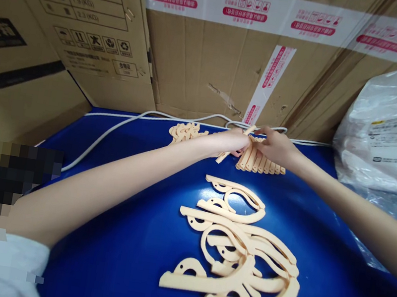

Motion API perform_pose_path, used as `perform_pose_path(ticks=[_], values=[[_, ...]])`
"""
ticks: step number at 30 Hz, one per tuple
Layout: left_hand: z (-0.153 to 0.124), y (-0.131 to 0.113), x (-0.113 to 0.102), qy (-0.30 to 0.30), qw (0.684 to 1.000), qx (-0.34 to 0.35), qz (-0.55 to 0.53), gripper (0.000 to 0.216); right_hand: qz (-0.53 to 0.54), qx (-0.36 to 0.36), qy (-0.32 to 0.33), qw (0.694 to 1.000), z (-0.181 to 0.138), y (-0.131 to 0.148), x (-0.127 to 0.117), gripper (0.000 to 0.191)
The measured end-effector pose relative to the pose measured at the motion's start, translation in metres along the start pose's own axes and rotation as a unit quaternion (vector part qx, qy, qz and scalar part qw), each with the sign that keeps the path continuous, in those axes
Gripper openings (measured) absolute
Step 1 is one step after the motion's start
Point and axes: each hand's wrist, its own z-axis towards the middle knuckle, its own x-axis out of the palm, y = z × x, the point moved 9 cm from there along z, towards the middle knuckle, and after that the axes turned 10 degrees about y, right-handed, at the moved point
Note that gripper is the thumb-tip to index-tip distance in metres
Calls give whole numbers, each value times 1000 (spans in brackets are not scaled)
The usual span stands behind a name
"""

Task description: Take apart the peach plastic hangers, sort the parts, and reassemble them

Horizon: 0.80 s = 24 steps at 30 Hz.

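Both my arms reach to the far side of a blue table (122, 247). My left hand (230, 142) is closed round one cream plastic hook-shaped piece (222, 157) that sticks out below it. My right hand (273, 145) rests with fingers curled on a row of the same cream pieces standing on edge (260, 163). A loose pile of several flat cream hook pieces (241, 256) lies nearer to me in the middle. Another small heap of them (185, 132) lies left of my left hand.
Large cardboard boxes (212, 60) form a wall behind the table and on the left. A white cable (111, 129) runs along the far edge. A white plastic bag with a label (389, 133) sits at the right, clear wrap below it.
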Motion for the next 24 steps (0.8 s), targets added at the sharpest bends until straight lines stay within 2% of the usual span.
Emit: perform_pose_path(ticks=[4, 7, 11, 14, 15, 17, 20, 22, 24], values=[[-3, -1, -6, -20, 1000, 5, 24, 15, 4, -5, -14, 1000, 0, 1, 0, 40], [-8, -4, -19, -53, 998, 26, 36, 8, 7, -6, -29, 1000, -2, 1, -3, 39], [-24, -8, -43, -97, 993, 58, 31, 41, 18, -5, -70, 997, -10, 5, -18, 33], [-40, -9, -50, -99, 993, 60, -4, 48, 83, -39, -103, 990, -26, 22, -31, 27], [-45, -11, -48, -87, 994, 67, -24, 45, 137, -69, -98, 983, -32, 32, -32, 32], [-55, -18, -40, -56, 993, 89, -63, 38, 262, -145, -29, 954, -43, 59, -25, 45], [-71, -26, -32, -38, 989, 103, -98, 34, 336, -172, 51, 925, -56, 84, -14, 45], [-83, -27, -35, -57, 988, 94, -106, 33, 342, -183, 44, 921, -59, 87, -16, 39], [-95, -28, -43, -83, 989, 88, -81, 32, 317, -204, 6, 926, -62, 84, -26, 36]])
